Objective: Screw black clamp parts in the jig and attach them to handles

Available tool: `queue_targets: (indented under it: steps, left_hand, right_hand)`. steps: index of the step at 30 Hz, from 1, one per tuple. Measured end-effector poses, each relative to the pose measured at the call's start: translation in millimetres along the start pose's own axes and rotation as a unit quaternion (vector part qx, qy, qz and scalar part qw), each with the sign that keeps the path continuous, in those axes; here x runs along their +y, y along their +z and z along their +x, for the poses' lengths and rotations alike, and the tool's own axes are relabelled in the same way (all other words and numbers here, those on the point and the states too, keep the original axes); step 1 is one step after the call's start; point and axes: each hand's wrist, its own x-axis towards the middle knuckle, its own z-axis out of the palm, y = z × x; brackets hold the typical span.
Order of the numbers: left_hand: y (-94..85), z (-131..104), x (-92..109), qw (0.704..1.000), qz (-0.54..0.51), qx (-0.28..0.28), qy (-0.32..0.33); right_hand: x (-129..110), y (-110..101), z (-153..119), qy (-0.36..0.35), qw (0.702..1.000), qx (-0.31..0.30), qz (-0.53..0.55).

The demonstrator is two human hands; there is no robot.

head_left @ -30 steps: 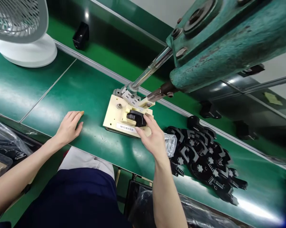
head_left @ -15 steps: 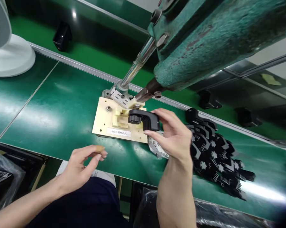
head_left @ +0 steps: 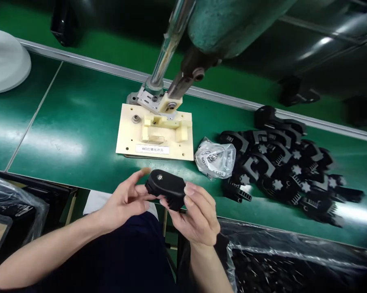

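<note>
A black plastic clamp-shaped part [head_left: 168,185] is in front of me, turned so its smooth back faces up, with a silver screw head [head_left: 159,177] near its left end. My right hand [head_left: 197,211] is closed on its right end, thumb below and fingertips at the side. Around the left end are the fingers of my left hand [head_left: 130,197], the index finger wearing a tan finger cot and other fingers passing under the part. Beyond them a cream fixture plate [head_left: 125,138] with raised blocks and a printed label lies below a green press [head_left: 213,36].
Right of the fixture sits a clear plastic bag [head_left: 215,156] of small metal pieces. A heap of similar black parts [head_left: 274,162] spreads over the green bench [head_left: 76,138]. A plastic-lined bin [head_left: 268,252] stands below at right; a white round base [head_left: 6,61] is at left.
My right hand has brought the black part from over the fixture down toward me and turned it over. My left hand has moved right to meet it. The view has shifted.
</note>
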Motion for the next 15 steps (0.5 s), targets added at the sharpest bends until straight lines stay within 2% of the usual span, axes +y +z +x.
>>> queue_targets:
  steps: [3,5,7,8,12,15]
  left_hand:
    - [1.4,-6.0,-4.5,0.997,0.044,0.050,0.042]
    - [2.1,-8.5,-3.5,0.997,0.033,0.033,0.067]
    - [2.5,-11.1,-1.7,0.997,0.036,0.003,0.062]
    - [2.3,-12.6,-1.4,0.996,0.058,0.012,0.060]
    - [-7.2,-21.7,-6.6,0.965,0.198,0.124,0.118]
    - [-30.7,-29.6,-15.7,0.920,0.284,0.180,0.200]
  right_hand:
    - [-4.6,-0.2,-6.2,0.118,0.990,0.032,0.064]
    - [-7.3,0.7,-9.6,0.166,0.980,0.036,0.101]
    - [-9.7,2.6,-12.9,0.196,0.973,0.041,0.112]
    - [-10.5,3.6,-14.3,0.212,0.969,0.047,0.116]
    - [-7.8,1.5,-17.1,0.248,0.958,0.072,0.126]
    - [12.6,-10.5,-10.9,0.220,0.968,0.082,0.084]
